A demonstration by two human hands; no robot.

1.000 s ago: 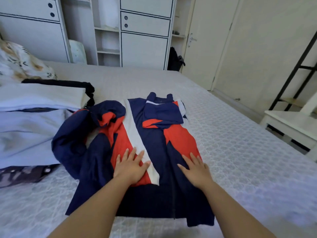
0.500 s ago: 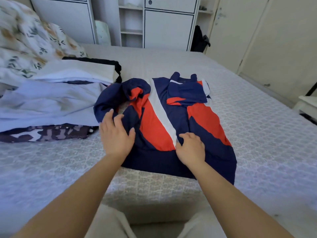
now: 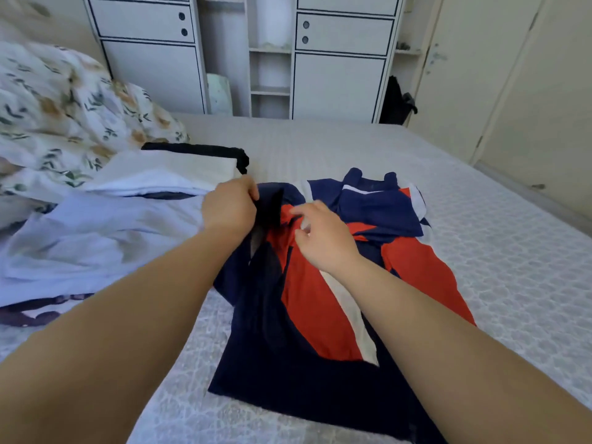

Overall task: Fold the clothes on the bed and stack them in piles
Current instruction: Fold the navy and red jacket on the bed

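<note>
A navy, red and white jacket (image 3: pixel 336 299) lies flat on the grey quilted bed (image 3: pixel 496 251), its long side running from 6 o'clock up to 12 o'clock, collar at the far end. The left hand (image 3: pixel 229 205) pinches the loose navy sleeve (image 3: pixel 272 203) at the jacket's 10 o'clock corner. The right hand (image 3: pixel 323 235) hovers just beside it with loose, empty fingers. The sleeve likely needs to swing toward 3 o'clock, across the body, and the left hand is the nearer one. A pile of folded pale clothes (image 3: pixel 112 225) sits at 9 o'clock.

Jacket (image 3: pixel 320 315) hem behind right forearm (image 3: pixel 448 331)
</note>
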